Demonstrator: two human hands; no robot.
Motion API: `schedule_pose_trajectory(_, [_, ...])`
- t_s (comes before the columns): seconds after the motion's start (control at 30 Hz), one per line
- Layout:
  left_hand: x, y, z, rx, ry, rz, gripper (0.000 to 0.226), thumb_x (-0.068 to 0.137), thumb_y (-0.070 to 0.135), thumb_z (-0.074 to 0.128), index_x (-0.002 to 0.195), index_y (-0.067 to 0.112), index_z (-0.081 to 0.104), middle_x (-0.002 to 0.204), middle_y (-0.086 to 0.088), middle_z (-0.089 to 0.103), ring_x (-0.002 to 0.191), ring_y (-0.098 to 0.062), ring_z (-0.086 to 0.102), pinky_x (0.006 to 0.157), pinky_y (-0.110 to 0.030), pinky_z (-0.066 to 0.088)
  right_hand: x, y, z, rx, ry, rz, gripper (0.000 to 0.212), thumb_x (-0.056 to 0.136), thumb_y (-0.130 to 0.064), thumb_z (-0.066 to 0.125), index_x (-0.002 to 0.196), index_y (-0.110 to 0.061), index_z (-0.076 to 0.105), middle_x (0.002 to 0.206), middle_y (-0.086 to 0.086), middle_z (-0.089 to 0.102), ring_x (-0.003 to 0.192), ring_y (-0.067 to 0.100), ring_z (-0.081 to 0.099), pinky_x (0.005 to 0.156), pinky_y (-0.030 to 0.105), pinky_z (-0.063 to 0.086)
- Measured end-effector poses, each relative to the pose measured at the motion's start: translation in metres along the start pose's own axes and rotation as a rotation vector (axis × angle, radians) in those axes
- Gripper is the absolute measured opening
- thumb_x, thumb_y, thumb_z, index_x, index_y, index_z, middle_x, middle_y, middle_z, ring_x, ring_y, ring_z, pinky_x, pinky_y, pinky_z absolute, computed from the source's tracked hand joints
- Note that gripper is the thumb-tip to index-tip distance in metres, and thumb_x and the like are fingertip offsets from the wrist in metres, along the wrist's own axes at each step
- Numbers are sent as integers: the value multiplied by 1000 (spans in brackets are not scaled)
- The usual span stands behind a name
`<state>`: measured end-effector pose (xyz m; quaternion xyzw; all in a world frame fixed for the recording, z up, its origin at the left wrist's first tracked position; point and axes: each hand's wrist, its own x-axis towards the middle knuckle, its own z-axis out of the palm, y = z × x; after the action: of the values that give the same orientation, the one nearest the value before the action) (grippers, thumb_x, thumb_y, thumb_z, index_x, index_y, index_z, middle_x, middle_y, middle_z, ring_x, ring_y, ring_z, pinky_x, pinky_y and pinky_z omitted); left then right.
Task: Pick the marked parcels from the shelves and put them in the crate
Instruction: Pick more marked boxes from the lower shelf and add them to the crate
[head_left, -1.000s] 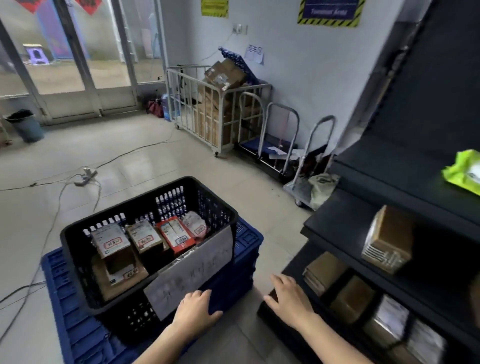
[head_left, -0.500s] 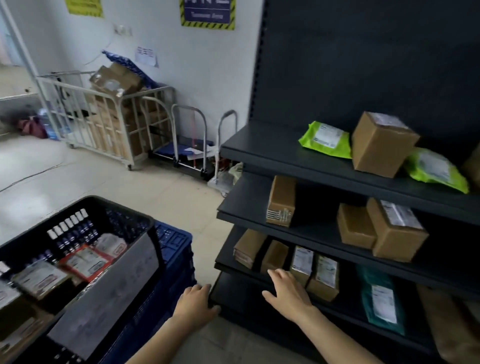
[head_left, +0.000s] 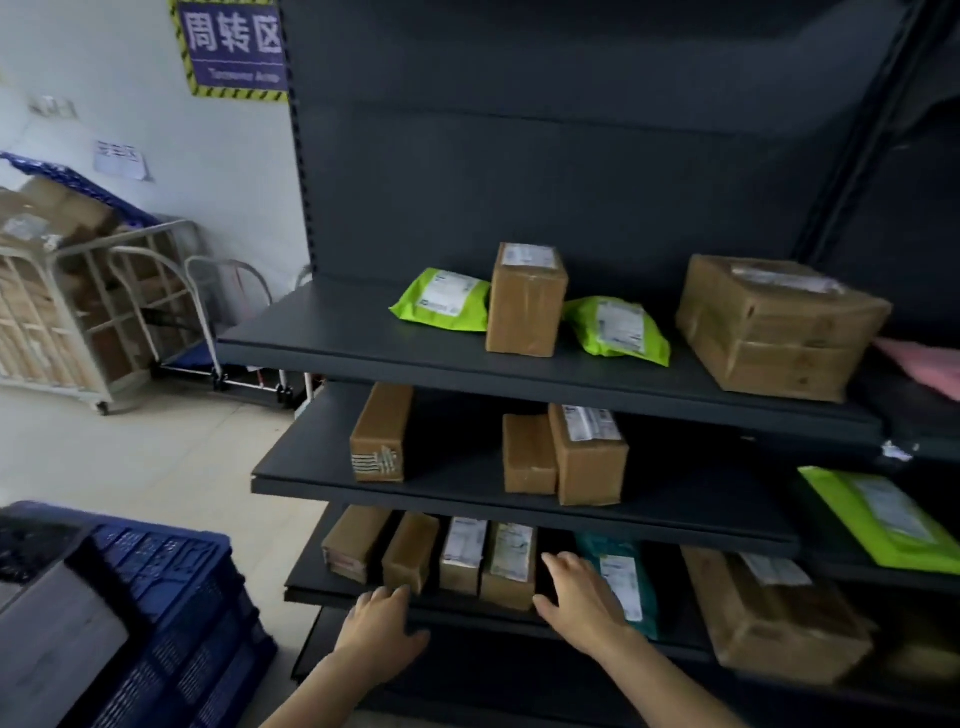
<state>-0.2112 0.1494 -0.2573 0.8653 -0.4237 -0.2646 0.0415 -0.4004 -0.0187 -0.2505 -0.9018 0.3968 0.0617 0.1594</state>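
Note:
Dark shelves (head_left: 467, 364) fill the view, holding brown boxes and green mailer bags. On the low shelf stand several small cardboard parcels (head_left: 509, 564) in a row, with a teal bag (head_left: 623, 582) to their right. My right hand (head_left: 582, 603) hovers open between the rightmost small parcel and the teal bag. My left hand (head_left: 382, 626) is open at the front edge of that shelf, below the row. The black crate (head_left: 31, 545) shows only as a corner at the lower left, on a blue crate (head_left: 176, 613). I cannot make out marks on the parcels.
A large brown box (head_left: 774, 327) and a tall box (head_left: 524, 301) sit on the upper shelf between green bags (head_left: 441, 301). A pink bag (head_left: 930, 364) lies at the right edge. A metal cage cart (head_left: 67, 312) with cardboard and trolleys (head_left: 228, 322) stand at the left wall.
My view has swung right from the crate to the shelves. Both hands have moved from near the crate toward the low shelf, empty throughout.

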Motion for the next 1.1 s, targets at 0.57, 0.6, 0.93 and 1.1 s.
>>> schedule_pose_trajectory(0.57, [50,141,8,-143,147,109,63,91,34,50,147,14,28,147,-3,38,137,-21,31,110,-29,31,10,127,-22,220,107,112,61,95,-43,43,147,-18,24,147,-2,33,135,16,31,105,26,35])
schedule_pose_trajectory(0.6, [56,146,5,-180,175,119,62,91,34,52,146,15,29,147,-2,38,137,-19,32,109,-28,31,13,127,-24,259,115,119,61,95,-42,44,146,-18,25,146,-1,34,134,16,32,104,26,35])
schedule_pose_trajectory(0.93, [125,189,-30,-299,317,187,75,90,34,57,150,11,18,156,-6,25,145,-24,17,117,-34,21,71,110,-64,525,276,125,60,96,-35,48,147,-13,25,149,4,33,136,18,34,108,26,32])
schedule_pose_trajectory(1.1, [154,203,-49,-330,206,244,75,89,31,57,150,13,18,153,-6,30,143,-25,21,117,-38,23,105,104,-90,621,327,147,69,94,-37,50,148,-10,18,152,8,30,138,21,33,107,25,30])
